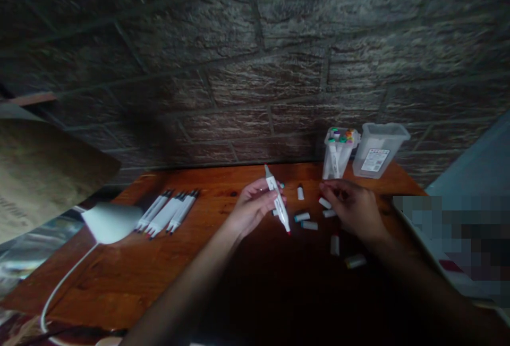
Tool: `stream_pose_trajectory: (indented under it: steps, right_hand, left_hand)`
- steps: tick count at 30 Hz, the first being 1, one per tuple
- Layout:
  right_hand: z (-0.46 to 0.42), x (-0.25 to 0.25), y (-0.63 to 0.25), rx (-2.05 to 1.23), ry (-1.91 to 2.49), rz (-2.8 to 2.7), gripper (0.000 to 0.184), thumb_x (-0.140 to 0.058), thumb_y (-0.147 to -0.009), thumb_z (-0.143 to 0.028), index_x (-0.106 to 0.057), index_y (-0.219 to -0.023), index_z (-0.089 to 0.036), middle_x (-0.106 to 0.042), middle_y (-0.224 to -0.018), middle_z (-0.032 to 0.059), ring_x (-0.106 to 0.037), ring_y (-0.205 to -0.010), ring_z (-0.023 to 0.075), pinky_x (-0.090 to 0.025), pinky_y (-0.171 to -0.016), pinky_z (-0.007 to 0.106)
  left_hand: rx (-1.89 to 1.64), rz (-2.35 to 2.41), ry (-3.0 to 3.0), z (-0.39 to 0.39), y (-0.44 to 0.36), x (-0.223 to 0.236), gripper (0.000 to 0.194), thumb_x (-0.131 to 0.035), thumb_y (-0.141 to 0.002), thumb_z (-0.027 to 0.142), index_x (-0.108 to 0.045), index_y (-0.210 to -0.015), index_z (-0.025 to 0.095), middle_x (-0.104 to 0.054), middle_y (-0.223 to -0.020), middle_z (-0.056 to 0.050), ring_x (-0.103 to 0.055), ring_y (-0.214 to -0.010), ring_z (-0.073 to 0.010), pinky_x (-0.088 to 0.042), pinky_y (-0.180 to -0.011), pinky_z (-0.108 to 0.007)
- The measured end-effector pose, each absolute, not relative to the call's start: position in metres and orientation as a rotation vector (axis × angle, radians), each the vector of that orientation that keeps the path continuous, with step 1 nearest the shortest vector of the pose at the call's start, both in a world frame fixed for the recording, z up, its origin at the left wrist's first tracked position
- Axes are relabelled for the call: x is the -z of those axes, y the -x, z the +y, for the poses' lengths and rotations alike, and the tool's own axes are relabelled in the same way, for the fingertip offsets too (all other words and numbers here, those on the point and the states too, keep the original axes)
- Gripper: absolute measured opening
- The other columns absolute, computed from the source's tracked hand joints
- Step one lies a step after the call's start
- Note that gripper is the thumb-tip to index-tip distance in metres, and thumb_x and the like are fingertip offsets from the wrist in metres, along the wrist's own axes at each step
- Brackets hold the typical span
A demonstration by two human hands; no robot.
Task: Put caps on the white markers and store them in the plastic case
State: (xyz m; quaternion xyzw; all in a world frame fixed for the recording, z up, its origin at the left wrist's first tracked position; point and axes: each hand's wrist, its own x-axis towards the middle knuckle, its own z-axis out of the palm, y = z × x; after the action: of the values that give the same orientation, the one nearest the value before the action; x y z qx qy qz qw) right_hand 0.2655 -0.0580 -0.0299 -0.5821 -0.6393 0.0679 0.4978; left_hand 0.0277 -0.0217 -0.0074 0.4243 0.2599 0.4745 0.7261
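Note:
My left hand grips a white marker between thumb and fingers. Both of the marker's ends are bare, with red tips; it leans with its upper end toward the wall. To the right, my right hand is closed low over the table, thumb and forefinger together. Whatever it may pinch is hidden or too small to name. Just under its fingertips lies a white marker cap. Several more loose caps are spread between and in front of the hands, among them a blue-ended cap and a yellow-ended cap.
Several white markers lie in a row on the wooden table at left, beside a white lamp with its cord. Against the brick wall stand a clear case of colour-capped markers and an open translucent box.

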Motion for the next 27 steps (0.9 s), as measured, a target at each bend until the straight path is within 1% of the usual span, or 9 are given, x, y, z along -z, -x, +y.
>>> stream_pose_trajectory:
  steps: [5, 11, 13, 17, 21, 23, 27]
  right_hand:
    - [-0.058, 0.027, -0.27, -0.189, 1.496, -1.5, 0.033, -0.059, -0.086, -0.042, -0.079, -0.098, -0.019, -0.077, -0.075, 0.0064, -0.062, -0.052, 0.0167, -0.046, -0.052, 0.028]
    - [-0.058, 0.029, -0.271, -0.202, 1.485, -1.512, 0.031, -0.059, -0.085, -0.04, -0.08, -0.096, -0.019, -0.078, -0.076, 0.0062, -0.065, -0.055, 0.0174, -0.048, -0.055, 0.029]
    - [-0.057, 0.029, -0.276, -0.195, 1.53, -1.5, 0.03, -0.06, -0.083, -0.039, -0.079, -0.097, -0.02, -0.077, -0.074, 0.0055, -0.066, -0.055, 0.0179, -0.048, -0.054, 0.028]
    - [-0.054, 0.024, -0.289, -0.167, 1.653, -1.522, 0.027, -0.061, -0.081, -0.033, -0.079, -0.097, -0.02, -0.072, -0.062, 0.0029, -0.065, -0.051, 0.0181, -0.045, -0.05, 0.028]
    - [-0.052, 0.022, -0.295, -0.165, 1.722, -1.619, 0.023, -0.063, -0.08, -0.027, -0.08, -0.095, -0.022, -0.073, -0.065, 0.0024, -0.067, -0.054, 0.0187, -0.047, -0.053, 0.028]
    - [-0.05, 0.027, -0.296, -0.154, 1.742, -1.69, 0.025, -0.066, -0.078, -0.024, -0.079, -0.099, -0.022, -0.075, -0.071, 0.003, -0.067, -0.055, 0.0192, -0.05, -0.056, 0.03]
    - [-0.044, 0.042, -0.296, -0.131, 1.695, -1.84, 0.036, -0.064, -0.079, -0.016, -0.075, -0.112, -0.022, -0.078, -0.1, 0.0074, -0.072, -0.071, 0.0218, -0.055, -0.069, 0.033]
  left_hand:
    - [-1.137, 0.596, -0.838, -0.017, -0.026, 0.007, 0.023, -0.085, -0.07, 0.019, -0.068, -0.085, 0.016, -0.072, -0.083, 0.0, -0.071, -0.072, -0.0116, -0.059, -0.07, -0.021]
    - [-1.187, 0.651, -0.796, -0.014, -0.026, 0.007, 0.012, -0.077, -0.078, 0.016, -0.067, -0.084, 0.016, -0.071, -0.082, 0.001, -0.07, -0.071, -0.01, -0.059, -0.07, -0.02]
    - [-1.194, 0.648, -0.783, -0.014, -0.025, 0.007, 0.012, -0.078, -0.077, 0.016, -0.067, -0.084, 0.016, -0.071, -0.081, 0.001, -0.07, -0.071, -0.01, -0.059, -0.069, -0.019]
    - [-1.204, 0.64, -0.764, -0.013, -0.024, 0.007, 0.018, -0.082, -0.072, 0.015, -0.068, -0.082, 0.016, -0.071, -0.079, 0.001, -0.069, -0.069, -0.0099, -0.059, -0.067, -0.019]
    - [-1.195, 0.683, -0.808, -0.013, -0.025, 0.008, 0.018, -0.082, -0.073, 0.017, -0.066, -0.081, 0.017, -0.07, -0.078, 0.002, -0.069, -0.069, -0.0094, -0.058, -0.069, -0.019]
    - [-1.19, 0.674, -0.822, -0.013, -0.026, 0.007, 0.02, -0.083, -0.072, 0.018, -0.066, -0.081, 0.017, -0.07, -0.078, 0.003, -0.068, -0.069, -0.0092, -0.058, -0.068, -0.018]
    - [-1.191, 0.623, -0.796, -0.015, -0.027, 0.008, 0.026, -0.088, -0.065, 0.019, -0.068, -0.081, 0.017, -0.071, -0.077, 0.003, -0.068, -0.068, -0.0088, -0.058, -0.065, -0.017]
